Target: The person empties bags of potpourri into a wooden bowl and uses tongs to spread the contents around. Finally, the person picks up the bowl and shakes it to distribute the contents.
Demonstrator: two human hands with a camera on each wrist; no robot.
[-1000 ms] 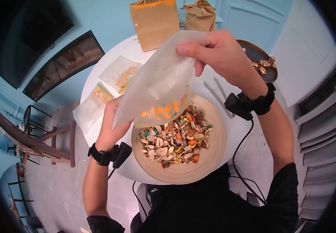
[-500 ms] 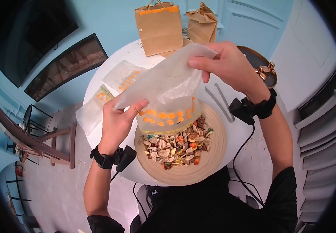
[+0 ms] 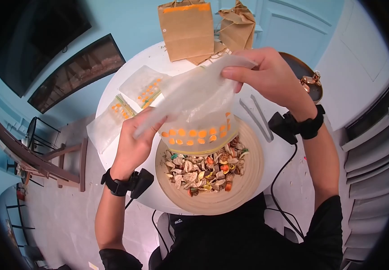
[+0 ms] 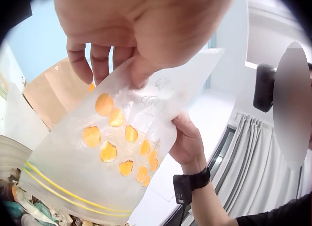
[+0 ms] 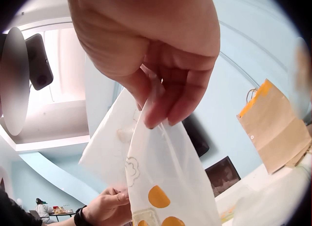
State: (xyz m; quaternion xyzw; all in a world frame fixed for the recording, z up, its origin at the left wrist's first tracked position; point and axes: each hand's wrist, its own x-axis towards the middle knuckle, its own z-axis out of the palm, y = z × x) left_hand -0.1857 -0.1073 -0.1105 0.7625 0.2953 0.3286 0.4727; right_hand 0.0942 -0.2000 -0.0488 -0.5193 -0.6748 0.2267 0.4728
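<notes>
Both hands hold a frosted zip bag with orange dots upside down over a round wooden tray of mixed dried petals and cones. My left hand pinches one bottom corner between thumb and fingers; the left wrist view shows this left hand on the bag. The other corner is pinched by my right hand, and the right wrist view has the right hand gripping the bag film. The yellow-green zip edge hangs lowest, just above the petals.
Two similar frosted bags lie left on the white table. Grey tongs lie right of the tray. Two brown paper bags stand at the back. A dark round tray holds copper-coloured items.
Over the last second my left hand rose onto the bag's corner, and the bag swung from tilted to hanging more level, its zip edge facing down. The right hand moved slightly right.
</notes>
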